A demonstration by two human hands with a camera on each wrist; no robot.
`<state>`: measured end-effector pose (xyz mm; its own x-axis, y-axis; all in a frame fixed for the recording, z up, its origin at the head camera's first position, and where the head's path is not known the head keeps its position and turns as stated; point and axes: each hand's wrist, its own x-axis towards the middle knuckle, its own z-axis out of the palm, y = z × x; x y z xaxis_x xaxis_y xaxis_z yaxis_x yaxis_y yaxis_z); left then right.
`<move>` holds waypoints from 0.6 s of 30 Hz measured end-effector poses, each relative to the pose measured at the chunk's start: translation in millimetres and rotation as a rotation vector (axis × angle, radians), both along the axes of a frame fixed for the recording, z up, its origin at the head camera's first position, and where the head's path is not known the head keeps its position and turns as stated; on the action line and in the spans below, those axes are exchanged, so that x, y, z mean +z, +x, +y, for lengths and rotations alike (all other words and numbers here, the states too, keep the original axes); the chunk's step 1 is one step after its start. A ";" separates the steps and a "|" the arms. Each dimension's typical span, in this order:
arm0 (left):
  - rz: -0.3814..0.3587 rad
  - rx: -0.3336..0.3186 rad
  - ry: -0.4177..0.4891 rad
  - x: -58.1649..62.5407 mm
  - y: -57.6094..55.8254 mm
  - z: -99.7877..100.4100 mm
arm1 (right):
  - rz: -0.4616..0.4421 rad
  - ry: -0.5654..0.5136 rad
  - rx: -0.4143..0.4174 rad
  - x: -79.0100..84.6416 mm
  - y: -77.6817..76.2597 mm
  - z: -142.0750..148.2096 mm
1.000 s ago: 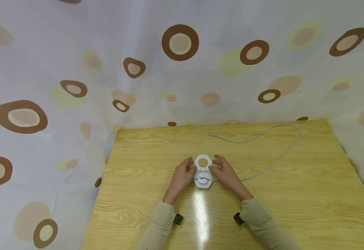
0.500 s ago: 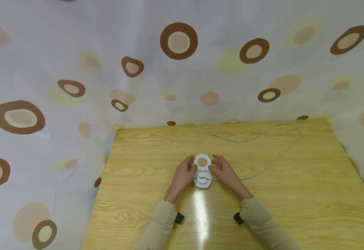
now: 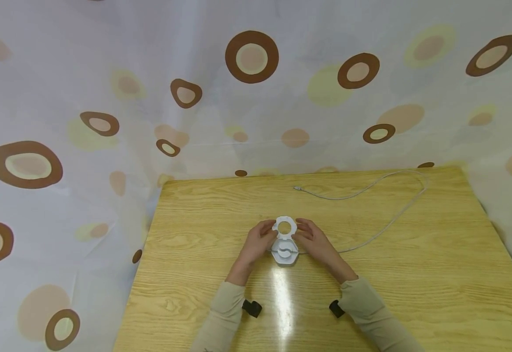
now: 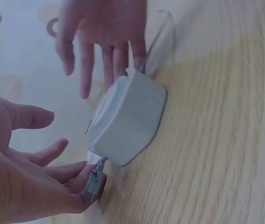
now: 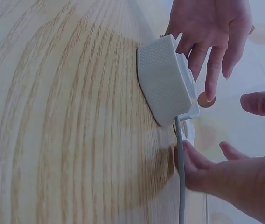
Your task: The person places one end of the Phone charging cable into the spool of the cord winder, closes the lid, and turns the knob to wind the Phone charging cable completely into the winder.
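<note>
A white six-sided cable winder case (image 3: 285, 260) lies on the table with its hinged ring-shaped lid (image 3: 285, 219) folded back, away from the person. Inside the case is an S-shaped divider. My left hand (image 3: 257, 241) is at the left of the lid, its fingers loosely bent and the fingertips right at the lid's edge. At the right edge, my right hand (image 3: 316, 240) mirrors it with relaxed fingers. In the left wrist view, a short metal-ended plug (image 4: 94, 181) sticks out of the case beside my left fingers. A grey cable (image 5: 181, 172) leaves the case's other side.
The cable (image 3: 388, 226) loops across the right of the wooden table (image 3: 203, 303) and ends in a plug (image 3: 297, 188) near the back. A patterned curtain (image 3: 291, 107) hangs behind the table and at its sides. A black wrist camera (image 3: 251, 308) sits below the left sleeve.
My left hand has turned slightly and both hands have drawn a little closer to the lid. The short plug now shows beside my left hand. The case and the long cable have stayed put.
</note>
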<state>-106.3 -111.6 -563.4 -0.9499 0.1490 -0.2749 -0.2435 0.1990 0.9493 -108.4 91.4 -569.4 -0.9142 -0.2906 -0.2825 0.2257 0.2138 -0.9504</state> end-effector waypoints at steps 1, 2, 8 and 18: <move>-0.014 0.001 0.031 -0.4 -0.3 -1.2 | 0.003 -0.003 0.001 0.0 0.2 0.3; -0.025 0.004 0.063 -1.3 -0.7 -2.4 | -0.004 -0.011 -0.006 0.4 0.5 0.6; -0.059 0.029 0.169 1.9 1.3 -6.4 | 0.009 -0.029 -0.022 6.8 4.3 3.6; 0.001 0.067 0.179 30.1 17.6 -4.1 | -0.039 -0.100 -0.091 25.2 12.8 1.3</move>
<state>-88.7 -115.7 -533.3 -0.9595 0.1319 -0.2491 -0.2500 0.0099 0.9682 -95.6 92.7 -544.2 -0.9269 -0.2358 -0.2920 0.2770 0.0955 -0.9561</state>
